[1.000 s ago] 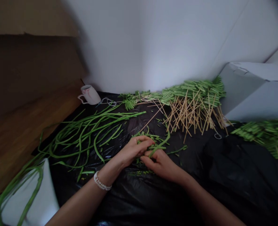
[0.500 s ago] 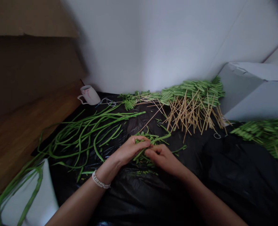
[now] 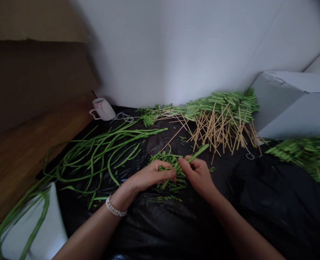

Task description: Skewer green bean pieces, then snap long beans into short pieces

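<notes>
1. Right hand [image 3: 199, 175]: grip closed, thumb and fingers pinched round a short bean piece [image 3: 199, 152]. The piece jutted up and to the right out of the fingers, clear of the sheet.
2. Left hand [image 3: 151, 177]: fingers drawn together, tips on the near edge of the pile of cut beans [image 3: 168, 160]. Could not tell whether that grip had hold of a piece. Bracelet [image 3: 115, 209] on the wrist.
3. The pile lay on the black sheet [image 3: 257, 202] between the two hands, touching both.
4. Long beans [image 3: 100, 151], uncut, sprawled on the sheet left of the left hand.
5. Bare skewers [image 3: 219, 131] fanned out beyond the right hand; skewered beans [image 3: 222, 103] stacked behind them along the wall.
6. Cup [image 3: 102, 108] at the far left corner of the sheet; white box [image 3: 292, 104] at far right.
</notes>
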`<state>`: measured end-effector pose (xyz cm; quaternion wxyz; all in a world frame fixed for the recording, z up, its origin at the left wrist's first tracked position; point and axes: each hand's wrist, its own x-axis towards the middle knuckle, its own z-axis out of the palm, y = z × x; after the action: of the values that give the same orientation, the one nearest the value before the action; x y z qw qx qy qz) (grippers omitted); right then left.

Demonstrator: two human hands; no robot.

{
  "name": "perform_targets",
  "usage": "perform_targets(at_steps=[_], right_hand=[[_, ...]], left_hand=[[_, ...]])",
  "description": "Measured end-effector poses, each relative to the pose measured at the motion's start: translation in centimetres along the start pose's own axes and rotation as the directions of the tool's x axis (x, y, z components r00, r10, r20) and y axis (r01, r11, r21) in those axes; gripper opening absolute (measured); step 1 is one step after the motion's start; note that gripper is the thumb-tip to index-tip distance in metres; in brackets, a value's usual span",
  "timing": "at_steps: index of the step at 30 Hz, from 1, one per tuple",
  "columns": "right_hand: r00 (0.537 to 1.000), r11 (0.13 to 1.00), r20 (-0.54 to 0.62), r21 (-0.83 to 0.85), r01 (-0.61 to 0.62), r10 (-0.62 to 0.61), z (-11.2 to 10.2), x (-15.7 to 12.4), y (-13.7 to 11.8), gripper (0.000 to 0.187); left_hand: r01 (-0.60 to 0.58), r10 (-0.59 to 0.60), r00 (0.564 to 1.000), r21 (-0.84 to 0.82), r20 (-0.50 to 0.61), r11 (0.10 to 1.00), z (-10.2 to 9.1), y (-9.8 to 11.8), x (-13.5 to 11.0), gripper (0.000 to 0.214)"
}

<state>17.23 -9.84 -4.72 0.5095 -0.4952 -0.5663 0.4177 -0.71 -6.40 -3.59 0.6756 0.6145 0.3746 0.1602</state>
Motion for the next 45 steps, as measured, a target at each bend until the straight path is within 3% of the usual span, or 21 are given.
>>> perform_targets(at_steps=[2, 6, 8, 11, 14, 19, 22, 27, 30, 34, 38, 42, 45], right_hand=[[0.999, 1.000, 0.045, -0.021, 0.007, -0.006, 0.0, 0.0, -0.1, 0.040], [0.962, 0.998, 0.272, -0.056, -0.016, 0.031, 0.2, -0.1, 0.0, 0.042], [0.953, 0.999, 0.300, -0.030, -0.037, 0.044, 0.2, 0.0, 0.3, 0.043], [0.950, 0.986, 0.298, 0.105, -0.133, 0.096, 0.3, 0.0, 1.0, 0.044], [0.936, 0.912, 0.321, 0.325, -0.249, 0.141, 0.6, -0.1, 1.6, 0.047], [0.910, 0.692, 0.392, 0.620, -0.368, 0.133, 1.0, -0.3, 0.8, 0.043], [0.899, 0.640, 0.427, 0.663, -0.388, 0.102, 0.9, -0.3, 0.1, 0.042], [0.895, 0.803, 0.438, 0.502, -0.322, 0.085, 0.5, -0.4, 0.3, 0.046], [0.840, 0.921, 0.532, 0.266, -0.283, 0.104, 0.4, -0.6, 0.2, 0.044], [0.766, 0.972, 0.628, 0.064, -0.228, 0.138, 0.8, -1.0, 0.1, 0.039], [0.785, 0.973, 0.601, 0.049, -0.225, 0.151, 1.3, -1.1, 0.7, 0.024], [0.789, 0.979, 0.585, -0.041, -0.202, 0.187, 0.7, -0.5, 1.3, 0.046], [0.873, 0.978, 0.456, 0.029, -0.209, 0.173, -0.3, 0.3, 1.2, 0.057]], left_hand=[[-0.020, 0.019, 1.000, 0.069, 0.013, 0.997, -0.1, 0.1, -0.1, 0.033], [-0.098, 0.089, 0.994, 0.179, 0.059, 0.979, -0.1, 0.3, -0.2, 0.030], [-0.161, 0.152, 0.987, 0.206, 0.060, 0.965, 0.0, 0.4, -0.2, 0.029], [-0.279, 0.283, 0.959, 0.234, 0.020, 0.931, 0.4, 0.9, -0.2, 0.026], [-0.335, 0.351, 0.936, 0.236, -0.029, 0.912, 0.7, 1.1, -0.3, 0.025], [-0.279, 0.279, 0.959, 0.020, -0.043, 0.960, 1.0, 0.4, -0.3, 0.029], [-0.264, 0.254, 0.964, -0.188, -0.077, 0.946, 1.2, 0.0, -0.1, 0.032], [-0.270, 0.207, 0.961, -0.482, -0.181, 0.834, 0.9, 0.0, 0.6, 0.034], [-0.175, 0.098, 0.975, -0.413, -0.201, 0.894, 0.8, -0.1, 0.8, 0.030], [-0.057, 0.019, 0.982, -0.198, -0.189, 0.978, 1.1, -0.4, 0.8, 0.032], [-0.064, 0.035, 0.975, -0.127, -0.218, 0.990, 1.4, -0.5, 0.8, 0.029], [-0.125, 0.072, 0.967, -0.209, -0.243, 0.970, 1.2, -0.3, 0.7, 0.025], [-0.111, 0.066, 0.969, -0.181, -0.237, 0.977, 0.9, 0.0, 0.4, 0.029]])
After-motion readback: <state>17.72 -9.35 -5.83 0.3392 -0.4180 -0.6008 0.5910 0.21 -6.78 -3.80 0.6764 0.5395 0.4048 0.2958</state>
